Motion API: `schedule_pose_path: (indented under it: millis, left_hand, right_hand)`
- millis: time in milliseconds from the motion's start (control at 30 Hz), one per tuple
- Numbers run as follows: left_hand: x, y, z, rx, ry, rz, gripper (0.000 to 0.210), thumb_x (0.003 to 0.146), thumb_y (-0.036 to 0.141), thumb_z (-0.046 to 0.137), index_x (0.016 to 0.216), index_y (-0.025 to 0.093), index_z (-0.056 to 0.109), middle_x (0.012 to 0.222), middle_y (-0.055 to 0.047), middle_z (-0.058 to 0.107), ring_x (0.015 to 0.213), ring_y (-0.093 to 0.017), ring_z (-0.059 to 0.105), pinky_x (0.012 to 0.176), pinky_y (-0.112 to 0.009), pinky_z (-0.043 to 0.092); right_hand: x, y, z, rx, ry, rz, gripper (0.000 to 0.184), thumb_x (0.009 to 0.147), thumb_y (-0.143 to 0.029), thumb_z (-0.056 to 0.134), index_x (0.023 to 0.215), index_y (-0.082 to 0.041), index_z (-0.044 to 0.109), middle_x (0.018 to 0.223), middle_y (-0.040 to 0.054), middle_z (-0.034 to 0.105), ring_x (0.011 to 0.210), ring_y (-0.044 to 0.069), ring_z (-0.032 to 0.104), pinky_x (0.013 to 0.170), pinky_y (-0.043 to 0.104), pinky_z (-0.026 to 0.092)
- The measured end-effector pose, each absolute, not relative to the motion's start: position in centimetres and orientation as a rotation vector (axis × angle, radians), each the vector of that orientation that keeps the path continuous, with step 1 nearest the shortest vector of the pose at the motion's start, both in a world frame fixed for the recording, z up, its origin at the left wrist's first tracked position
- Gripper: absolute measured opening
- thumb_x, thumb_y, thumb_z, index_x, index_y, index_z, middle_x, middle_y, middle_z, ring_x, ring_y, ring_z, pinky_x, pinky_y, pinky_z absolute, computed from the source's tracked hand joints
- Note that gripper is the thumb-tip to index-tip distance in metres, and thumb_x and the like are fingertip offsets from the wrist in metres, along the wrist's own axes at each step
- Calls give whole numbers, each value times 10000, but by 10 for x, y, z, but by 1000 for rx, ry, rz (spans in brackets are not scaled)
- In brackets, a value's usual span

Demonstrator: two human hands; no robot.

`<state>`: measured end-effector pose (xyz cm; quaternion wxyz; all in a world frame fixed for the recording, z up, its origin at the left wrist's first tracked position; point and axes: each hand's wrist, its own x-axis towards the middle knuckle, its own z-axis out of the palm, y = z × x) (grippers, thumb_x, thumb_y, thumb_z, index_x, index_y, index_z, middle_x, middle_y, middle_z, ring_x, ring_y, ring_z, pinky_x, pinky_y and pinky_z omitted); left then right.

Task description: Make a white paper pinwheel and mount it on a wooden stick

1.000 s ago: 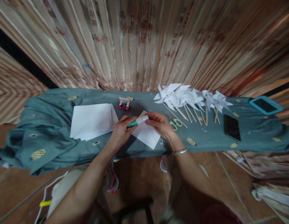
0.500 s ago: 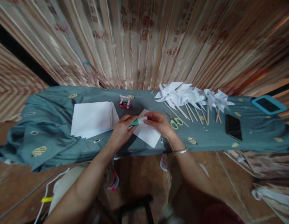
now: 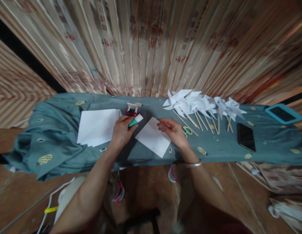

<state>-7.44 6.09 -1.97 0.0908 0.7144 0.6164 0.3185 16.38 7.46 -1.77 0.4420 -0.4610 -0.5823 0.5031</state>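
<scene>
My left hand [image 3: 122, 131] is closed around a small green-and-white tube [image 3: 135, 120], its white end pointing up and to the right. Below and right of the tube, a square sheet of white paper [image 3: 153, 138] lies turned cornerwise on the cloth. My right hand [image 3: 172, 130] is over the paper's right corner, thumb and fingers drawn together; whether something small is between them I cannot make out. Left of my left hand rests a stack of white paper [image 3: 98, 126]. Just beyond the tube stands an open red box [image 3: 132, 109] with small dark pieces inside.
Several white paper pinwheels [image 3: 190, 102] on wooden sticks lie at the back right. Green-handled scissors [image 3: 187, 131] are partly hidden behind my right hand. Farther right are a dark phone [image 3: 246, 137] and a blue-framed tablet [image 3: 283, 113]. A patterned curtain [image 3: 146, 48] hangs behind the cloth-covered table [image 3: 221, 149].
My hands have moved apart. The left has drawn the tube up and left, off the paper, and my right fingers have come away from the tube's white end. The view has shifted slightly.
</scene>
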Motion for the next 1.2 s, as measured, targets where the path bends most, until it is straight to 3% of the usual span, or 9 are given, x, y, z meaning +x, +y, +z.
schedule_pose_path:
  millis: [233, 367, 500, 600, 767, 1200]
  left_hand:
    - [-85, 73, -26, 2147, 2033, 718, 397, 829, 219, 620, 1216, 138, 648, 1158, -144, 661, 1100, -311, 585, 978, -454, 463]
    - [-70, 52, -21, 2357, 1856, 880, 393, 828, 224, 649, 1219, 187, 643, 1263, -135, 629, 1186, -346, 526, 976, -518, 441]
    - [-45, 18, -27, 2451, 1162, 789, 337, 809, 260, 722, 1138, 205, 677, 1168, -95, 669, 1082, -254, 592, 942, -420, 507]
    - [-30, 2, -34, 2445, 1129, 743, 415, 780, 240, 756, 1177, 179, 652, 1195, -116, 659, 1110, -274, 581, 939, -440, 513]
    - [-25, 3, -39, 2483, 1179, 707, 346, 826, 235, 707, 1157, 152, 646, 1186, -136, 657, 1080, -281, 592, 906, -440, 525]
    - [-23, 2, -39, 2704, 1146, 730, 178, 950, 247, 537, 1022, 140, 661, 997, -94, 698, 945, -232, 622, 804, -368, 530]
  right_hand:
    - [207, 37, -19, -1423, -1948, 773, 158, 854, -291, 614, 924, -223, 738, 879, 44, 764, 791, 204, 698, 762, 336, 531]
    - [217, 18, -17, -1291, -2076, 728, 131, 890, -252, 611, 936, -231, 732, 981, 55, 762, 938, 214, 700, 875, 358, 533]
    - [216, 10, -20, -1204, -2176, 689, 289, 860, -256, 685, 1148, -236, 684, 1256, 107, 684, 1202, 249, 611, 1046, 461, 463]
    - [213, 6, -22, -1215, -2260, 688, 469, 800, -301, 761, 1245, -232, 635, 1364, 132, 610, 1287, 273, 547, 1088, 508, 429]
    - [209, 3, -25, -1220, -2377, 709, 642, 719, -344, 830, 1292, -175, 596, 1413, 181, 551, 1334, 313, 487, 1093, 528, 423]
    - [214, 7, -25, -1193, -2274, 851, 518, 757, -412, 790, 1213, -213, 645, 1393, 153, 577, 1327, 278, 511, 1107, 503, 411]
